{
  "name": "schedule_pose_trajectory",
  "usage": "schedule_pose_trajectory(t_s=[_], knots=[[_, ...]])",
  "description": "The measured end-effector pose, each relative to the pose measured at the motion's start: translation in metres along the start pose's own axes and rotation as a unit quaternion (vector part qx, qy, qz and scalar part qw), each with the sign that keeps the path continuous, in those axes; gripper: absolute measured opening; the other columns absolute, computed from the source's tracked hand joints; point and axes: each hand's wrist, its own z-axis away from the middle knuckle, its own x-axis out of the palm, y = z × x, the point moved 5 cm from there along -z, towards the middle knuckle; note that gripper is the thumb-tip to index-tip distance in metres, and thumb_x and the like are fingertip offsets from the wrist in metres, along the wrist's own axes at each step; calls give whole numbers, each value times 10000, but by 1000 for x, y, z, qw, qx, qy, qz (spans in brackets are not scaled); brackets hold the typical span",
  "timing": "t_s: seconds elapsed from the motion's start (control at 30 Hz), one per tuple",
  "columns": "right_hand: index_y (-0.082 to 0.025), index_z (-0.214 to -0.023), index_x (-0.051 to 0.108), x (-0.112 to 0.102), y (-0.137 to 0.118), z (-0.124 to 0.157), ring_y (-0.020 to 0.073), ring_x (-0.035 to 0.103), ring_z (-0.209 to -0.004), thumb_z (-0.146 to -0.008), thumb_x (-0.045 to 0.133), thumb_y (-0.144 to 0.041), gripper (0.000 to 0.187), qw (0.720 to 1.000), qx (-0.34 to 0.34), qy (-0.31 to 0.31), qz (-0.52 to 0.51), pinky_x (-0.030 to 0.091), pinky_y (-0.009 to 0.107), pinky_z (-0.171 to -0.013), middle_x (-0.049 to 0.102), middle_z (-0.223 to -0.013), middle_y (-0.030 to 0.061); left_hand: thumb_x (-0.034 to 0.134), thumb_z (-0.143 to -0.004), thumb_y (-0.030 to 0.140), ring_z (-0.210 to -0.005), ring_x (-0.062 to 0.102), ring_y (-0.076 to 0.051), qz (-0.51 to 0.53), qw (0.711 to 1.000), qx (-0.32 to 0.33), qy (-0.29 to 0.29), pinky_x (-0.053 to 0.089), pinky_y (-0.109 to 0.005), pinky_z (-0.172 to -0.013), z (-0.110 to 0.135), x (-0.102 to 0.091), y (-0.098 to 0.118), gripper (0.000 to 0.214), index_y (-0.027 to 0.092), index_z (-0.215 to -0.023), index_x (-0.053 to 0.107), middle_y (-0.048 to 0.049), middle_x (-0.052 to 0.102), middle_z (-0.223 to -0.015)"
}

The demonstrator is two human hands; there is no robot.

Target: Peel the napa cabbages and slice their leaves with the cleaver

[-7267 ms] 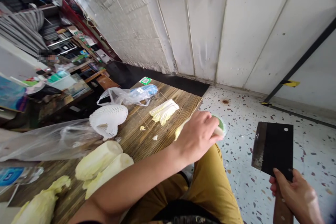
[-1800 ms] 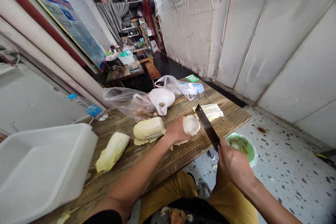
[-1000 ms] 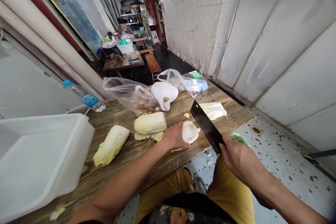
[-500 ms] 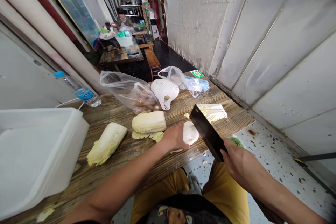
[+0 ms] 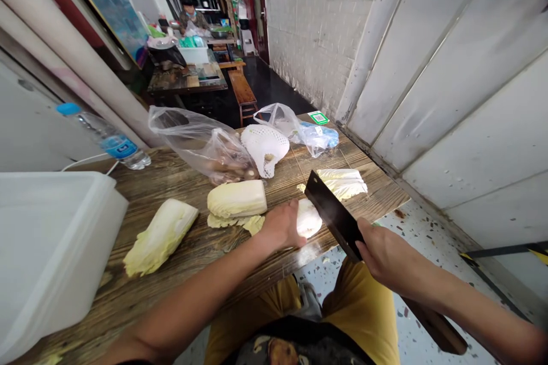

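My left hand [image 5: 280, 227] is closed over a pale napa cabbage piece [image 5: 309, 219] lying near the front edge of the wooden table [image 5: 188, 251]. My right hand [image 5: 382, 252] grips a dark cleaver [image 5: 334, 219], its blade slanting down just right of that cabbage's cut end. Another cabbage piece [image 5: 237, 199] lies behind my left hand, with loose leaves [image 5: 233, 222] under it. A third piece [image 5: 160, 235] lies further left. Cut leaves [image 5: 342, 182] rest at the table's right corner.
A white plastic tub [image 5: 47, 251] sits at the left. A water bottle [image 5: 105, 137], clear plastic bags [image 5: 201, 145], a white foam net [image 5: 263, 148] and a blue-filled bag [image 5: 314, 134] line the back. White wall panels [image 5: 449, 80] stand right. A person sits far behind [image 5: 188, 8].
The cleaver has come down from a raised slant to beside the cabbage's cut end. My left hand stays on the cabbage. The view has drifted slightly to the right.
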Motion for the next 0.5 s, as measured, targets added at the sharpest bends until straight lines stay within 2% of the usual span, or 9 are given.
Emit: schedule_pose_trajectory(t_s=[0.17,0.3,0.4,0.5], knots=[[-112,-998,509,-11,-5,-17,158,535,-641,-886,399,-101,158,1000,-28,-10,4,298,263,-580,606,-733,76,742,-521,507,-1065,626,-349,16,1000,-4,-3,524,-407,-912,-3,2,-2,949,112,-1334,451,-180,632,-1174],[-94,-981,543,-9,-6,-31,166,554,-643,-871,434,-104,155,1000,-5,-19,12,311,263,-578,627,-754,107,741,-517,519,-1076,624,-349,23,1000,1,-15,520,-403,-930,-4,2,-2,941,120,-1321,456,-178,634,-1184],[-75,-1024,557,3,-13,-42,183,615,-711,-851,460,-66,199,999,10,-32,16,380,272,-619,672,-845,153,745,-515,492,-1049,633,-340,20,1000,9,-3,527,-398,-915,-4,0,-1,918,114,-1304,466,-176,647,-1157],[-46,-1139,528,26,-20,-53,197,667,-790,-809,493,-9,334,998,12,-35,41,445,269,-667,700,-913,171,757,-496,462,-1010,644,-330,23,1000,5,2,538,-390,-889,-4,1,-1,911,110,-1287,476,-165,661,-1114]])
